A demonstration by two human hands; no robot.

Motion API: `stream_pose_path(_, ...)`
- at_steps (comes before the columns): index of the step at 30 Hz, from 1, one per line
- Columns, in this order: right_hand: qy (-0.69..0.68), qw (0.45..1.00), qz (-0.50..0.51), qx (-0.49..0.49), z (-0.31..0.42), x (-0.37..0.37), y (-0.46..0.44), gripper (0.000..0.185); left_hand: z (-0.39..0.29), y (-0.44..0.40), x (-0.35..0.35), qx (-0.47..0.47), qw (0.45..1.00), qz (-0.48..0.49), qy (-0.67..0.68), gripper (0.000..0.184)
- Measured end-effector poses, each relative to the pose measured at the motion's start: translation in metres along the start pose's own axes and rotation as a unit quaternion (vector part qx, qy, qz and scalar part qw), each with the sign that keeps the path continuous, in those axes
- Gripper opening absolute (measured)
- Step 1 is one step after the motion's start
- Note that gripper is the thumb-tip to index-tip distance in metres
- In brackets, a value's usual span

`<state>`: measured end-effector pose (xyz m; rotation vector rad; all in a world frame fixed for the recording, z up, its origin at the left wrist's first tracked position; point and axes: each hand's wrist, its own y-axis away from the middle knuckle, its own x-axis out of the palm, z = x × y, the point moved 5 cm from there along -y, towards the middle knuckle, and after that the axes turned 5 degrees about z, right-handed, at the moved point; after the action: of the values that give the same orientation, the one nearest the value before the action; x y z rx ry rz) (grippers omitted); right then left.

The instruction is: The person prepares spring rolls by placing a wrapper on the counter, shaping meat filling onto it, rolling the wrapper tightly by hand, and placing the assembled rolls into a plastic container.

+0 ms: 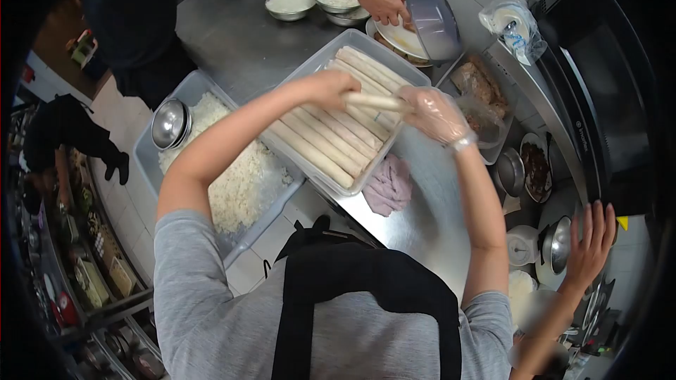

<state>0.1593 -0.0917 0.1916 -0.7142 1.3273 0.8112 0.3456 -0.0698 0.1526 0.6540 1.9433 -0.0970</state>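
Note:
A long white roll (377, 102) is held level between my two hands, one at each end. My bare left hand (327, 90) is closed round its left end. On its right end, my right hand (436, 114), in a clear plastic glove, is closed as well. Below them, a clear plastic tub (296, 162) contains several similar pale rolls (317, 139) laid side by side. Whether the rolls are wrapped or bare, I cannot tell. A crumpled pink cloth (387, 184) lies against the tub's near side.
To the left, a grey-blue bin (262, 222) of white rice (239, 183) holds stacked metal bowls (171, 123). A co-worker's hand (384, 0) grips a translucent container (431, 21) at the back. Another person's hand (591, 246) reaches in at right, near a kitchen scale (522, 245).

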Motion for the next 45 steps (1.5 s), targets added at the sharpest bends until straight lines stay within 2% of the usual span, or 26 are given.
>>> stream_pose_path(2, -0.079, 0.996, -0.029, 0.037, -0.018, 0.026, -0.023, 0.028, 0.04, -0.032, -0.01, 0.021, 0.999, -0.013, -0.033, 0.031)
stream_pose_path(4, -0.107, 0.992, -0.016, 0.063, -0.029, 0.061, -0.04, 0.033, 0.065, -0.054, -0.017, 0.039, 0.997, -0.026, -0.065, 0.033)
stream_pose_path(5, -0.137, 0.987, -0.003, 0.084, -0.029, 0.068, -0.046, 0.038, 0.072, -0.063, -0.014, 0.024, 0.998, 0.016, -0.063, 0.035)
stream_pose_path(6, -0.135, 0.986, 0.021, 0.091, -0.029, 0.074, -0.051, 0.036, 0.08, -0.069, -0.011, 0.008, 0.996, 0.058, -0.061, 0.038)
stream_pose_path(7, -0.134, 0.986, 0.025, 0.093, -0.031, 0.076, -0.054, 0.036, 0.086, -0.075, -0.012, 0.011, 0.997, 0.058, -0.057, 0.038)
stream_pose_path(9, -0.177, 0.974, 0.115, 0.078, -0.028, 0.083, -0.057, 0.032, 0.097, -0.083, -0.001, 0.003, 0.988, 0.147, -0.052, 0.04)
stream_pose_path(10, -0.21, 0.975, 0.061, 0.045, -0.031, 0.088, -0.058, 0.028, 0.101, -0.087, 0.0, 0.005, 0.988, 0.149, -0.049, 0.04)
stream_pose_path(12, -0.221, 0.972, 0.065, 0.045, -0.035, 0.089, -0.062, 0.027, 0.112, -0.093, 0.005, -0.036, 0.982, 0.175, 0.057, 0.033)
stream_pose_path(15, -0.225, 0.969, 0.091, 0.054, -0.038, 0.093, -0.065, 0.027, 0.125, -0.101, 0.014, -0.052, 0.97, 0.215, 0.105, 0.024)
stream_pose_path(19, -0.172, 0.971, 0.152, 0.07, -0.035, 0.097, -0.065, 0.032, 0.132, -0.103, 0.02, -0.028, 0.969, 0.204, 0.137, 0.022)
stream_pose_path(23, -0.157, 0.973, 0.142, 0.095, -0.031, 0.091, -0.065, 0.027, 0.111, -0.088, 0.015, -0.011, 0.98, 0.192, 0.049, 0.026)
stream_pose_path(25, -0.215, 0.958, 0.148, 0.12, -0.035, 0.089, -0.062, 0.027, 0.105, -0.086, 0.014, -0.017, 0.981, 0.19, 0.029, 0.027)
stream_pose_path(29, -0.186, 0.965, 0.136, 0.124, -0.036, 0.089, -0.059, 0.026, 0.105, -0.088, 0.015, -0.033, 0.985, 0.165, 0.049, 0.037)
stream_pose_path(31, -0.142, 0.981, 0.04, 0.124, -0.034, 0.075, -0.057, 0.022, 0.103, -0.086, 0.014, -0.032, 0.986, 0.151, 0.068, 0.039)
stream_pose_path(32, -0.143, 0.981, 0.04, 0.128, -0.033, 0.074, -0.053, 0.022, 0.101, -0.086, 0.012, -0.01, 0.988, 0.136, 0.075, 0.039)
stream_pose_path(34, -0.156, 0.979, -0.106, 0.073, -0.027, 0.057, -0.042, 0.018, 0.098, -0.085, 0.013, 0.014, 0.989, 0.122, 0.081, 0.039)
stream_pose_path(37, -0.188, 0.966, -0.162, 0.075, -0.019, 0.047, -0.02, 0.015, 0.091, -0.077, 0.014, 0.028, 0.99, 0.118, 0.075, 0.037)
stream_pose_path(41, -0.242, 0.955, -0.153, 0.081, -0.005, 0.052, -0.004, 0.013, 0.078, -0.057, 0.003, 0.041, 0.996, 0.069, 0.026, 0.031)
stream_pose_path(45, -0.293, 0.95, -0.108, 0.02, 0.031, 0.063, -0.002, 0.01, 0.064, -0.009, -0.003, 0.021, 0.997, 0.072, -0.017, 0.022)
